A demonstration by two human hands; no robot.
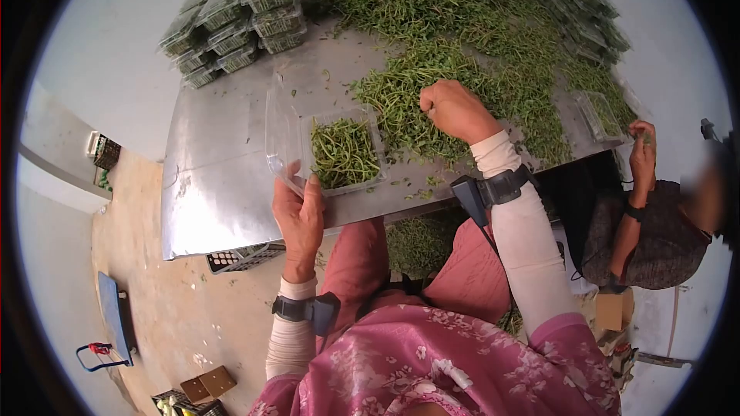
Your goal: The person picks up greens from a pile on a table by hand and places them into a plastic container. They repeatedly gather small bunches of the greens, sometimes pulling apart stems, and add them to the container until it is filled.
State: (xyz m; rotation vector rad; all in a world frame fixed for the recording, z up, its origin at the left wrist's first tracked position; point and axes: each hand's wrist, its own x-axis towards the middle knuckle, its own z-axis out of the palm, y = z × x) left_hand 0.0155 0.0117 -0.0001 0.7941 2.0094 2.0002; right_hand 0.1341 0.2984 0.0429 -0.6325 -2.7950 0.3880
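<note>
My left hand (pixel 299 214) grips the near corner of a clear plastic clamshell box (pixel 345 152) that sits on the steel table (pixel 223 177). The box's lid (pixel 279 131) stands open to the left, and the tray is partly filled with green herb sprigs. My right hand (pixel 455 110) is closed around sprigs in the loose herb pile (pixel 455 46) just right of the box. Both wrists wear black bands.
Stacks of filled clamshell boxes (pixel 235 19) stand at the table's far left, more boxes (pixel 582 8) at the far right. Another person (pixel 655 223) sits at the right with a hand at a box (pixel 601 114). A crate (pixel 239 258) lies under the table.
</note>
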